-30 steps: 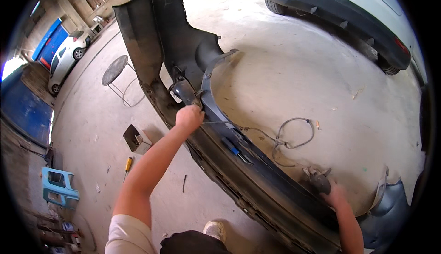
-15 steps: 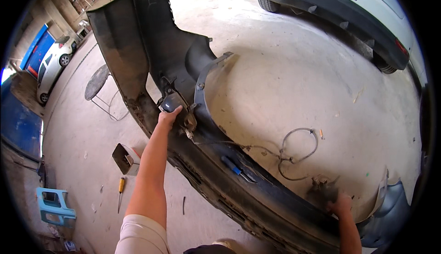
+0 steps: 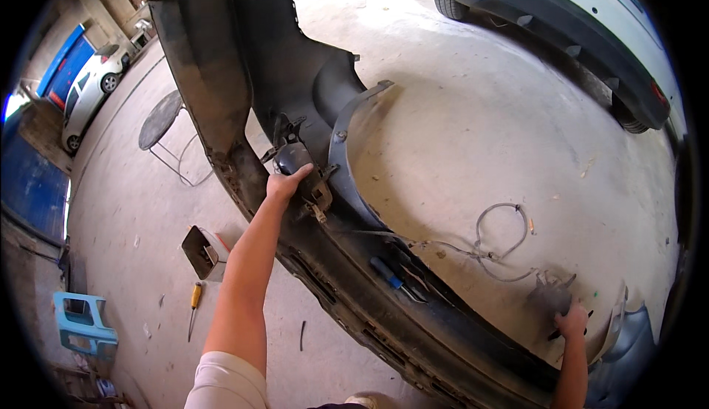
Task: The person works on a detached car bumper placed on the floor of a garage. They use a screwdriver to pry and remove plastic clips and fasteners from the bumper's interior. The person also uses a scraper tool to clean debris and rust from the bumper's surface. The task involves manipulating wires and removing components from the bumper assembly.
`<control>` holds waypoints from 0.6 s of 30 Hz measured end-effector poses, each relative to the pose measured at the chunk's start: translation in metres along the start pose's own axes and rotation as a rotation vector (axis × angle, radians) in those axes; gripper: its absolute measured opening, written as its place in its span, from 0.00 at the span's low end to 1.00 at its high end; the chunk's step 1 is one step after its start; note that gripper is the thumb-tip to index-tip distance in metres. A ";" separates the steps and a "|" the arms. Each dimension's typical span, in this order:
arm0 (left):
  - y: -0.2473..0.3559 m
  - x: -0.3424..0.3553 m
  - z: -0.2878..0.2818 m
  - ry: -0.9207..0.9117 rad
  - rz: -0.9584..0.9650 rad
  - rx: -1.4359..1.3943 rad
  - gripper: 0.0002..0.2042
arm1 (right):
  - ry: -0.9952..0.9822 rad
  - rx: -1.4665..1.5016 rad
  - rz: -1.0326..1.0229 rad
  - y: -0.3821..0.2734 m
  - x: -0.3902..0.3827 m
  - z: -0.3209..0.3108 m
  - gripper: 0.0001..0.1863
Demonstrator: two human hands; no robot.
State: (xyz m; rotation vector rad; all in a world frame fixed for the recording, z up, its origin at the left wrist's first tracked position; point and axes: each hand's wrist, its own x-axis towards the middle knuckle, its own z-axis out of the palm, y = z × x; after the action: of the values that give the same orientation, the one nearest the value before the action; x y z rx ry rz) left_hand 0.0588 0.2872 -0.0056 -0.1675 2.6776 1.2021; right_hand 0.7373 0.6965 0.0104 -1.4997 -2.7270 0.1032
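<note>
A large black car bumper (image 3: 207, 62) lies diagonally across the view, inner side up. My left hand (image 3: 288, 181) grips a dark rounded unit (image 3: 294, 156) with metal brackets, lying in the bumper's hollow. My right hand (image 3: 571, 320) is closed on a second dark unit (image 3: 550, 293) at the lower right, just beyond the bumper's edge; its fine detail is unclear. A grey cable (image 3: 480, 229) runs from near the first unit in a loop over the floor toward the second. A blue-handled tool (image 3: 388, 274) lies on the bumper between my hands.
A white car (image 3: 624, 17) stands at upper right, another (image 3: 92, 91) far left. A round stool (image 3: 159, 119), a box (image 3: 203, 254), a yellow screwdriver (image 3: 196, 298) and a light-blue plastic stool (image 3: 85, 324) are on the left floor. A dark-blue panel (image 3: 631, 342) lies at lower right.
My left hand has shifted up onto the rounded unit from its lower end. My right hand and its dark unit have moved rightward, away from the bumper.
</note>
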 end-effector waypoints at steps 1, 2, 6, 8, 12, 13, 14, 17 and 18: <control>0.015 -0.009 -0.004 -0.012 0.004 0.057 0.44 | 0.008 -0.015 0.005 0.002 0.000 0.001 0.32; 0.028 -0.019 -0.008 -0.024 0.008 0.114 0.48 | 0.009 -0.017 0.011 0.004 0.000 0.002 0.33; 0.052 -0.036 -0.020 0.021 0.025 0.137 0.47 | 0.002 -0.003 0.014 0.011 0.000 0.012 0.34; 0.051 -0.027 -0.014 0.067 0.006 0.146 0.47 | 0.022 -0.021 -0.007 0.031 0.001 0.031 0.34; 0.056 -0.032 -0.003 0.105 -0.018 -0.008 0.48 | 0.043 -0.058 -0.009 0.064 0.001 0.059 0.35; 0.056 -0.033 -0.002 0.081 -0.065 -0.075 0.48 | 0.027 -0.067 0.030 0.062 0.000 0.061 0.35; 0.055 -0.033 -0.002 0.056 -0.111 -0.143 0.49 | 0.013 -0.077 0.069 0.060 -0.001 0.061 0.35; 0.045 -0.025 -0.014 0.012 -0.127 -0.112 0.47 | -0.195 -0.134 0.189 0.023 0.002 0.037 0.34; 0.042 -0.019 -0.015 -0.005 -0.038 0.032 0.45 | -0.171 -0.129 0.178 0.025 0.000 0.033 0.34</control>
State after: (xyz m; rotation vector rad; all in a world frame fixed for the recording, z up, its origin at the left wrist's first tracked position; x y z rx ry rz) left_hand 0.0670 0.3041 0.0393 -0.2097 2.6752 1.1467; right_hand 0.7566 0.7087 -0.0240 -1.8495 -2.7706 0.0636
